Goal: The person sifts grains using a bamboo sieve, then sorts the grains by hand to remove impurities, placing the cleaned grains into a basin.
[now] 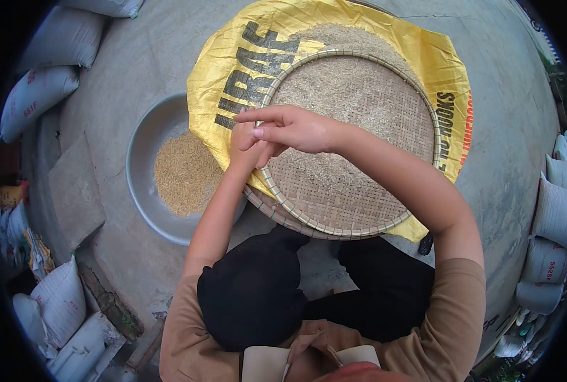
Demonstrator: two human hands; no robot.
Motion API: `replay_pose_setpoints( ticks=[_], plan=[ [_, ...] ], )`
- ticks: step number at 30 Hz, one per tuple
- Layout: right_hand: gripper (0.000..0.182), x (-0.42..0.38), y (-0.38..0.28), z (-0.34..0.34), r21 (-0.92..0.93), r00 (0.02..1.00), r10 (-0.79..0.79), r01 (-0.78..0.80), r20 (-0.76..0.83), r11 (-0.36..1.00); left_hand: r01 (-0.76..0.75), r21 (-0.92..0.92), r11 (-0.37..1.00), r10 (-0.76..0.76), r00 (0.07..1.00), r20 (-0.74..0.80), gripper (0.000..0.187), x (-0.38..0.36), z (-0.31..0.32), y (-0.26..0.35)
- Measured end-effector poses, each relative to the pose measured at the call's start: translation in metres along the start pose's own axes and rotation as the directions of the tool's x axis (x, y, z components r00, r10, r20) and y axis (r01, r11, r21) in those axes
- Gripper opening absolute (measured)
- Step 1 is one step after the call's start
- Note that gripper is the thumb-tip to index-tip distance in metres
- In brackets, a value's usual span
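Note:
My right hand reaches across over my left hand, its index finger stretched out and the other fingers and thumb apart, overlapping the left. Most of my left hand's fingers are hidden behind it. Both hands are over the left rim of a round woven bamboo winnowing tray. Pale grain is spread over the tray, thickest toward its far side. Beneath the tray lies a yellow printed sack, with more grain on it beyond the far rim. Another woven tray's edge shows under the first.
Left of the sack stands a wide metal basin holding golden grain. White filled sacks lie along the left side, and more white sacks are stacked at the right. The floor is grey concrete. My black-clad knees are close to the tray.

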State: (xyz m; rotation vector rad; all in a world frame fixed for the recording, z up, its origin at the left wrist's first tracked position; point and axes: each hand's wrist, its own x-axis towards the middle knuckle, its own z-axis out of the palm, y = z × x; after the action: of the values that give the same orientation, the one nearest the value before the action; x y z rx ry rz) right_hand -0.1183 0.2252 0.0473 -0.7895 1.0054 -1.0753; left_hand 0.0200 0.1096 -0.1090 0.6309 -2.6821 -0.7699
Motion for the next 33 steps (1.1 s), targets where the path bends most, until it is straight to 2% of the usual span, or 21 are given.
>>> replay_pose_setpoints(
  ticks=[1,2,3,4,6,11,13,16,24,26,27,28,29,30,31,32,33],
  plan=[
    [0.036,0.002,0.003,-0.005,-0.002,1.000,-0.005,0.005,0.000,1.000,0.110,-0.187,0.976,-0.097,0.992,0.079,0.050,0.003,-0.010,0.010],
    [0.033,0.006,0.013,-0.014,-0.300,0.992,0.045,-0.078,-0.117,0.951,0.032,-0.051,0.998,-0.036,0.995,-0.090,0.048,0.004,0.000,0.005],
    [0.029,0.008,0.025,-0.023,-0.556,0.969,0.059,-0.188,-0.241,0.810,0.033,-0.052,0.998,-0.037,0.995,-0.092,0.048,0.001,0.006,-0.002],
    [0.029,0.009,0.041,-0.031,-0.557,0.969,0.063,-0.190,-0.239,0.809,0.047,-0.049,0.998,-0.053,0.992,-0.117,0.047,0.000,0.005,0.000],
    [0.022,0.011,0.075,-0.044,-0.907,0.973,-0.109,-0.145,-0.203,0.394,0.069,-0.047,0.997,-0.075,0.987,-0.141,0.047,-0.003,0.006,0.002],
    [0.011,0.013,0.104,-0.040,-0.942,0.974,-0.124,-0.148,-0.192,0.300,0.074,-0.047,0.996,-0.080,0.987,-0.139,0.045,-0.002,0.006,0.002],
    [0.010,0.015,0.105,-0.039,-0.978,0.981,-0.124,-0.131,-0.152,0.164,0.075,-0.047,0.996,-0.081,0.987,-0.139,0.045,-0.002,0.006,0.002],
    [0.009,0.018,0.105,-0.040,-0.985,0.988,-0.100,-0.104,-0.119,0.140,0.077,-0.051,0.996,-0.083,0.987,-0.138,0.045,-0.002,0.006,0.003],
    [0.010,0.021,0.094,-0.039,-0.977,0.976,-0.153,-0.126,-0.153,0.175,0.127,-0.050,0.991,-0.132,0.986,-0.099,0.048,-0.002,0.003,0.003],
    [0.013,0.026,0.070,-0.032,-0.972,0.970,-0.157,-0.156,-0.184,0.176,0.082,-0.039,0.996,-0.087,0.987,-0.136,0.046,-0.002,0.003,0.004],
    [0.017,0.031,0.051,-0.026,-0.761,0.995,0.045,-0.100,-0.093,0.641,0.081,-0.040,0.996,-0.086,0.987,-0.134,0.046,-0.002,0.002,0.006],
    [0.022,0.033,0.038,-0.022,-0.335,0.982,0.168,-0.129,0.089,0.933,-0.024,0.078,0.997,0.029,0.997,-0.071,0.046,-0.002,-0.004,0.011],
    [0.022,0.032,0.036,-0.024,-0.330,0.982,0.166,-0.129,0.086,0.935,-0.137,0.189,0.972,0.139,0.990,0.006,0.046,-0.002,-0.010,0.015],
    [0.027,0.032,0.033,-0.025,-0.226,0.995,0.078,-0.061,0.065,0.972,-0.144,0.190,0.971,0.144,0.989,0.013,0.046,0.000,-0.013,0.019],
    [0.033,0.033,0.030,-0.027,-0.124,0.999,-0.010,0.014,0.035,0.992,-0.015,-0.019,1.000,0.016,1.000,0.017,0.046,0.003,-0.016,0.022],
    [0.039,0.030,0.033,-0.038,-0.269,0.996,-0.079,0.063,-0.048,0.961,0.116,-0.224,0.968,-0.109,0.993,0.042,0.046,0.008,-0.017,0.023],
    [0.039,0.027,0.037,-0.049,-0.275,0.995,-0.082,0.066,-0.050,0.959,0.110,-0.225,0.968,-0.104,0.994,0.038,0.046,0.007,-0.013,0.018]
  ],
)
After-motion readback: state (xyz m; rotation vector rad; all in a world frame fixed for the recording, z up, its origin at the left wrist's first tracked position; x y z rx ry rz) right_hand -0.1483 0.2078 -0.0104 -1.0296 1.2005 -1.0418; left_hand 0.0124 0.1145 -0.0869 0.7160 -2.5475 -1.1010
